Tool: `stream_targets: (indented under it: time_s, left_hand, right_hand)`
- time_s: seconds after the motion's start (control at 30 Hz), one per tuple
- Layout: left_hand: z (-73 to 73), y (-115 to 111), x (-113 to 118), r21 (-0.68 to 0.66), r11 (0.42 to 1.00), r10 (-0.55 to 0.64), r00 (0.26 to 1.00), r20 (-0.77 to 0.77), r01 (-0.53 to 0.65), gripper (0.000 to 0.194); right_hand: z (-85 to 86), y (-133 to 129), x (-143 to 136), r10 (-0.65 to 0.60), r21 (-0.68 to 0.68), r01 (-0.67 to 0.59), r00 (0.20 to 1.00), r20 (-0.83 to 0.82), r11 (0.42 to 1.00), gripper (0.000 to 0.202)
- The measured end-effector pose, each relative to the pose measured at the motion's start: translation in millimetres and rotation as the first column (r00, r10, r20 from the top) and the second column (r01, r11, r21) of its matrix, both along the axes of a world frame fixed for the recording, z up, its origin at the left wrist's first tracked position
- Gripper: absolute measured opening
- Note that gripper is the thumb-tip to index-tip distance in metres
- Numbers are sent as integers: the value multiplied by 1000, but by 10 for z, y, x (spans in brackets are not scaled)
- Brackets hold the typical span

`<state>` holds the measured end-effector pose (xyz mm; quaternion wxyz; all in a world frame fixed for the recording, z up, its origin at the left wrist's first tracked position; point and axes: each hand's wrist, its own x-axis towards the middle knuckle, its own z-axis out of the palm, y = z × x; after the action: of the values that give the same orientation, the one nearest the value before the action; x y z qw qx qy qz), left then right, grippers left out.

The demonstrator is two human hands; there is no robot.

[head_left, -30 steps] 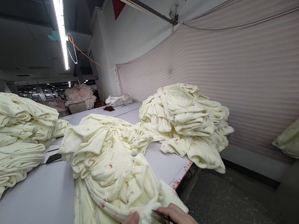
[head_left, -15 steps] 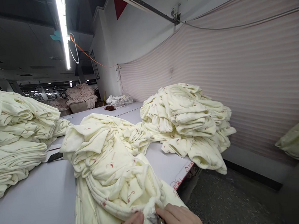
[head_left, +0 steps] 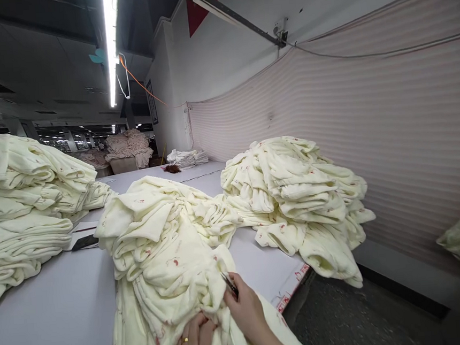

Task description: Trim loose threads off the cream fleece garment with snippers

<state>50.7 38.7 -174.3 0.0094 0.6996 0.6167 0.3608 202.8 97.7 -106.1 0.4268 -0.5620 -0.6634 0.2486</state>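
Note:
A heap of pale yellow fleece garments with small red prints [head_left: 168, 253] lies in the middle and hangs toward me at the bottom. My left hand [head_left: 196, 339], with a ring on one finger, rests on the cloth with its fingers spread. Higher and to the right, my right hand [head_left: 241, 303] is closed round a small metal snipping tool [head_left: 229, 285], whose tip points up-left against the cloth. The tool's lower part is hidden in the fingers.
Folded yellow garments [head_left: 20, 212] are stacked at left, beside a dark flat object [head_left: 85, 242]. Another garment pile [head_left: 295, 183] stands at right, partly over the table edge. White folded cloths [head_left: 186, 157] and a dark reddish tuft [head_left: 171, 168] lie farther back.
My right hand has moved up and left with the tool, away from the gathered edge. My left hand has left its pinch and lies flatter on the cloth. The view has shifted slightly.

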Motion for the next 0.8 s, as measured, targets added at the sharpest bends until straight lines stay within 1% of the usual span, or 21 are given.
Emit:
stream_targets:
  time_s: [0.07, 0.13, 0.2, 0.27, 0.37, 0.43, 0.47, 0.53, 0.6, 0.67, 0.73, 0.8]
  left_hand:
    - [-75, 110, -169, 12, 1000, -19, 999, -41, 19, 40]
    - [-75, 231, -396, -15, 999, -42, 998, -42, 41, 40]
    - [-3, 364, -636, -110, 992, -67, 997, -22, 64, 42]
    - [105, 502, -842, -193, 977, -86, 996, 12, 86, 44]
    - [246, 679, -1043, -201, 975, -80, 995, 61, 91, 40]
    - [294, 748, -1120, -201, 975, -71, 990, 123, 95, 36]
    - [309, 763, -1148, -201, 974, -70, 984, 165, 103, 34]
    - [336, 757, -1190, -197, 972, -75, 960, 268, 131, 32]
    - [383, 720, -1210, -180, 969, -92, 924, 372, 169, 33]
    - [469, 682, -1205, -157, 969, -103, 888, 449, 192, 34]
    - [592, 656, -1189, -146, 972, -89, 863, 498, 185, 33]
    - [729, 617, -1194, -150, 976, -50, 833, 550, 158, 33]
  right_hand:
    - [-132, 117, -195, -19, -6, 19, 1000, 1, 1000, 22]
    - [-227, 222, -378, -42, -3, 42, 999, -9, 999, 22]
    - [-272, 344, -553, -44, 1, 44, 999, -25, 999, 23]
    - [-275, 487, -708, -18, 2, 18, 998, -53, 1000, 25]
    - [-236, 673, -838, 61, 1, -61, 990, -125, 998, 25]
    - [-197, 704, -827, 105, -3, -107, 979, -174, 994, 28]
    - [-175, 676, -795, 121, -7, -125, 974, -193, 992, 30]
    - [-129, 530, -701, 157, -8, -163, 964, -216, 987, 30]
    - [-93, 290, -618, 213, -2, -219, 952, -219, 976, 28]
    - [-84, 17, -601, 296, 5, -301, 935, -193, 954, 31]
    - [-108, -226, -675, 436, 5, -437, 897, -69, 900, 28]
    - [-148, -393, -822, 548, -31, -547, 833, 78, 836, 17]
